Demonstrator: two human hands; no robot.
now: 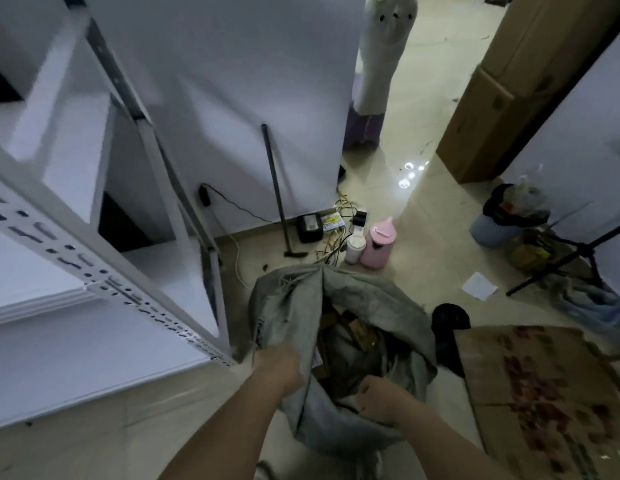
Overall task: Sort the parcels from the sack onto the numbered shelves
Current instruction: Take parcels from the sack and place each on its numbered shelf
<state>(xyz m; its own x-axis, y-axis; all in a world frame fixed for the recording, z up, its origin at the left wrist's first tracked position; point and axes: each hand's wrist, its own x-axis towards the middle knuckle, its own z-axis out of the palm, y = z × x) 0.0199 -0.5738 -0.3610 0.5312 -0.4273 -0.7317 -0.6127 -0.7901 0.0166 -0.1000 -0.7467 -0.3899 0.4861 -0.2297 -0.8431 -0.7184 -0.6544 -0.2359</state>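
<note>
Two hands are on a big grey sack (339, 341) that stands on the floor, just below us. We see it all from the head camera, looking down.

Our left hand (279, 367) is curled tight on the left edge of the sack's mouth and grips the cloth. Our right hand (379, 396) is curled on the near right edge and grips the cloth there too. The mouth of the sack is wide between the two hands.

Inside the sack we see brown parcels (350, 332) piled in the dark. We cannot tell how many there are.

The white shelves (104, 282) stand on the left, right beside the sack. We cannot read any numbers on them.

A flat cardboard box (544, 393) lies on the floor to the right of the sack. Farther back, near the wall, stand a pink jug (376, 245) and a small cup (354, 249), side by side. A grey bin (499, 230) with a black bag stands well apart on the right.
</note>
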